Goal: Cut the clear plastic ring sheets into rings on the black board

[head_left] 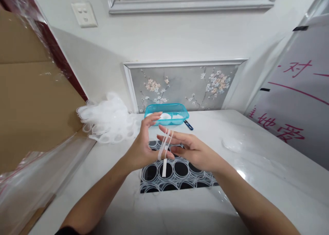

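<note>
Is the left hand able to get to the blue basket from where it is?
Probably yes. The left hand is raised just in front of the blue basket, with nothing between them, though a white strip hangs at its fingers.

Two bare forearms are seen, one entering from about seven o'clock and the other from about five o'clock. No sleeve is worn over either forearm. At the lower edge, near seven o'clock, a small dark patch is seen at the left arm; whether it is a sleeve cannot be told. The left hand (pixel 141 149) is bare: no glove, ring or watch is visible on it. The right hand (pixel 191 149) is likewise ungloved, and no ring or bracelet can be made out. The nails are kept short and unpainted, so far as can be told. Both wrists are uncovered.
</note>
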Demonstrator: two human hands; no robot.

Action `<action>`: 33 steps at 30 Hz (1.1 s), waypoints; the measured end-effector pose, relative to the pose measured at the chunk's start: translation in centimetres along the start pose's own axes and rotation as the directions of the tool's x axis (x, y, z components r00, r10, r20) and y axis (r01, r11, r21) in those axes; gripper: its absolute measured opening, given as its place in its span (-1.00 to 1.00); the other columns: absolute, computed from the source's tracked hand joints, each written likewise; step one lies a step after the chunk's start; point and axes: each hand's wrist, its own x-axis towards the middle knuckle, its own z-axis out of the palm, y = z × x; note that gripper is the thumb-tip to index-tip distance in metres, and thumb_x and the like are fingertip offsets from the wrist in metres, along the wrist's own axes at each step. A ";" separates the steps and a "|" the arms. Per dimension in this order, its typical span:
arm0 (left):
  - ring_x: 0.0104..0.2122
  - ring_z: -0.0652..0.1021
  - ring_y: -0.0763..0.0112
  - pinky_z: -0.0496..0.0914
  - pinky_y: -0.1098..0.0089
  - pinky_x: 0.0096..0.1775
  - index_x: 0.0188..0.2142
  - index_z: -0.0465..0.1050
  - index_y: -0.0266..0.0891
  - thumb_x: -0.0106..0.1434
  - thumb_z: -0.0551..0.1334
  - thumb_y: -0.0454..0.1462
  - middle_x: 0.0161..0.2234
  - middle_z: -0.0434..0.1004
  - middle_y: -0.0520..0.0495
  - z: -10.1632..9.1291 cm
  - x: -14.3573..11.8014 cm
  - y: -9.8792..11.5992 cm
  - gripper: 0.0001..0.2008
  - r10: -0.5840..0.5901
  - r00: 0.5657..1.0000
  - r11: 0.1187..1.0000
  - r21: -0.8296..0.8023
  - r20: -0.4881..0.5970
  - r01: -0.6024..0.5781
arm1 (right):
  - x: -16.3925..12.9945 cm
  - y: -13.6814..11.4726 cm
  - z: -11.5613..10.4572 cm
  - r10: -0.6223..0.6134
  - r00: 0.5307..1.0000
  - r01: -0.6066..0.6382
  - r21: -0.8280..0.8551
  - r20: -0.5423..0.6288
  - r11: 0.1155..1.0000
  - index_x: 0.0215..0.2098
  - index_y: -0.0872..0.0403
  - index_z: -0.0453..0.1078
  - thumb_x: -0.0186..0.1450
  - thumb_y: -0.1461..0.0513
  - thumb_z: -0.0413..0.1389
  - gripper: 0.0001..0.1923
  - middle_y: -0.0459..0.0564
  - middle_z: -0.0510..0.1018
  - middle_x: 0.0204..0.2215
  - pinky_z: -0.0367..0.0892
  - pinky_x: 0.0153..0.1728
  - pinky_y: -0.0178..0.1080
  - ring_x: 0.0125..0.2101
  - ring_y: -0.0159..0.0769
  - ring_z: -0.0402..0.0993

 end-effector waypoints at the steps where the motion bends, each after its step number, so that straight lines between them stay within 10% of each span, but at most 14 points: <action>1: 0.18 0.24 0.08 0.18 0.03 0.17 0.18 0.10 -0.03 0.02 0.43 -0.07 0.16 0.17 -0.20 0.0 0.1 0.1 -0.20 0.037 0.998 0.999 0.013 -0.060 -0.036 | 0.0 0.0 0.1 0.028 1.000 -0.028 -0.008 -0.005 1.000 0.25 -0.11 0.17 0.35 0.29 -0.03 -0.50 -0.04 0.37 0.14 0.29 0.07 -0.03 0.08 -0.21 0.36; 6: -0.04 0.43 0.28 0.31 0.17 0.00 -0.24 0.48 -0.14 0.20 0.30 -0.32 -0.12 0.43 -0.05 -0.3 0.7 1.1 -0.89 0.159 0.975 0.941 0.323 -0.155 -0.102 | -0.1 -0.5 0.0 0.141 0.975 -0.151 0.046 0.172 0.987 -0.02 0.09 0.44 0.40 0.20 -0.08 -0.68 -0.01 0.61 -0.39 0.29 -0.05 -0.12 -0.27 -0.29 0.51; 9: -0.14 0.46 0.29 0.32 0.18 -0.06 -0.49 0.47 -0.21 0.17 0.28 -0.36 -0.27 0.48 -0.03 -1.0 0.9 1.4 -0.89 -0.001 0.996 0.947 0.318 -0.087 0.029 | 0.1 -0.3 -0.5 0.109 0.958 -0.204 0.364 0.265 0.909 -0.16 0.14 0.49 0.33 0.27 -0.06 -0.71 -0.03 0.56 -0.57 0.26 -0.09 -0.18 -0.44 -0.34 0.46; 14: -0.26 0.48 0.35 0.32 0.26 -0.14 -0.62 0.45 -0.23 0.08 0.29 -0.31 -0.32 0.47 -0.03 -2.1 1.0 1.3 -0.83 -0.407 0.867 0.885 -0.112 0.286 0.452 | 1.2 0.8 -0.8 0.346 0.934 -0.260 0.843 0.095 0.471 -0.55 0.12 0.40 0.06 0.31 0.01 -0.87 -0.06 0.34 -0.74 0.24 -0.37 -0.27 -0.56 -0.37 0.26; 18: -0.33 0.46 0.39 0.31 0.35 -0.26 -0.64 0.47 -0.24 0.05 0.29 -0.29 -0.33 0.46 -0.05 -2.1 1.1 1.1 -0.83 -0.483 0.776 0.736 -0.292 0.407 0.611 | 1.7 1.1 -0.3 0.585 0.794 -0.285 0.951 0.165 0.119 -0.56 0.08 0.25 -0.01 0.34 -0.04 -0.93 -0.11 0.26 -0.73 0.19 -0.46 -0.29 -0.60 -0.41 0.17; 21: -0.33 0.47 0.39 0.29 0.37 -0.25 -0.67 0.47 -0.25 -0.01 0.27 -0.33 -0.40 0.44 -0.04 -1.9 1.3 0.9 -0.85 -0.500 0.744 0.647 -0.380 0.443 0.661 | 1.6 0.8 -0.2 0.620 0.767 -0.239 0.970 0.168 0.032 -0.53 0.08 0.24 0.01 0.35 -0.05 -0.92 -0.10 0.35 -0.67 0.25 -0.41 -0.28 -0.53 -0.40 0.30; 27: -0.43 0.38 0.48 0.25 0.42 -0.29 -0.64 0.45 -0.29 0.02 0.30 -0.27 -0.53 0.32 0.02 -0.4 1.1 -0.3 -0.83 -0.521 0.724 0.563 -0.456 0.453 0.690 | 1.4 0.4 0.5 0.523 0.852 -0.110 0.982 0.013 0.155 -0.39 0.09 0.38 0.07 0.37 0.01 -0.84 -0.13 0.49 -0.58 0.39 -0.20 -0.28 -0.33 -0.37 0.50; 33: -0.35 0.42 0.43 0.30 0.41 -0.26 -0.46 0.41 -0.30 0.10 0.30 0.07 -0.46 0.35 0.00 4.4 -0.5 -3.1 -0.57 -0.662 0.598 0.273 -0.597 0.452 0.754 | 3.8 3.5 0.0 0.210 0.882 0.151 0.676 -0.421 0.722 -0.04 -0.01 0.41 0.13 0.24 0.19 -0.61 -0.06 0.57 -0.16 0.38 -0.54 -0.44 -0.48 -0.49 0.48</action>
